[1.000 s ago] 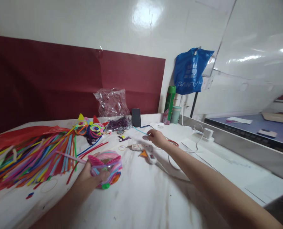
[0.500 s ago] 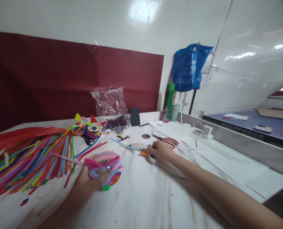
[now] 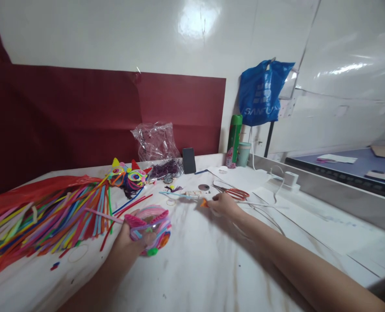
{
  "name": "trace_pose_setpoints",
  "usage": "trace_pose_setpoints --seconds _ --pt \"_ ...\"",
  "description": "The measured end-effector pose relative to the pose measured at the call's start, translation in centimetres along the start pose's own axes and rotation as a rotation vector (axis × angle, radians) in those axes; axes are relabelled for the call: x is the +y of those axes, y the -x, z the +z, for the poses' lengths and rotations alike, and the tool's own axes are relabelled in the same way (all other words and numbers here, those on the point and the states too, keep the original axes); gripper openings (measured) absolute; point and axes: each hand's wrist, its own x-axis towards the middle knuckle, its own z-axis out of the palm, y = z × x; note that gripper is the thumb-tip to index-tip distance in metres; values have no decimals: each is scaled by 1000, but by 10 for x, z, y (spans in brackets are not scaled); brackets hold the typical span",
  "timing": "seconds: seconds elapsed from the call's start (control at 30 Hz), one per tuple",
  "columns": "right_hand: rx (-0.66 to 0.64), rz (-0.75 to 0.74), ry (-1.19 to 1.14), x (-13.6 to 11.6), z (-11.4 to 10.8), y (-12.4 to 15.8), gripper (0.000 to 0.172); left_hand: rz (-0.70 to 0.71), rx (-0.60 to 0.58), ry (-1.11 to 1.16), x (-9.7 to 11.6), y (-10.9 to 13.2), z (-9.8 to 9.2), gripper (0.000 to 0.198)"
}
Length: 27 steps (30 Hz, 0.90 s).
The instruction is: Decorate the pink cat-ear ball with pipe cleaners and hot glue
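Observation:
My left hand (image 3: 125, 243) is closed on a round pink craft made of pipe cleaners (image 3: 151, 227), with a pink stem sticking out to the left; it rests on the white table (image 3: 195, 268). My right hand (image 3: 224, 203) reaches forward and is closed over a white glue gun (image 3: 205, 203), of which only the orange tip shows, pointing left. A light-blue pipe cleaner (image 3: 176, 195) lies just beyond that tip, with a white strip beside it.
A spread of coloured pipe cleaners (image 3: 49, 216) covers the left. Two finished colourful masks (image 3: 127, 177), a clear plastic bag (image 3: 155, 141), a dark phone (image 3: 189, 160), red-handled scissors (image 3: 237, 193), a green can (image 3: 234, 138), a cup (image 3: 243, 154) and a white charger (image 3: 290, 178) stand farther back.
My right hand drew back from the far table, dropped the light-blue pipe cleaner and closed over the glue gun. My left hand has kept the pink craft in place.

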Motion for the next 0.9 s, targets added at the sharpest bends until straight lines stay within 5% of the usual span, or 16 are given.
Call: trace_pose_setpoints --seconds 0.43,0.7,0.9 --pt "-217 -83 -714 -19 -13 28 25 -29 -10 43 16 7 7 66" --pt "-47 -262 -712 -19 -12 33 21 -67 -35 55 30 15 10 62" --pt "-56 -186 -664 -14 -20 20 27 -31 -28 72 24 15 13 63"
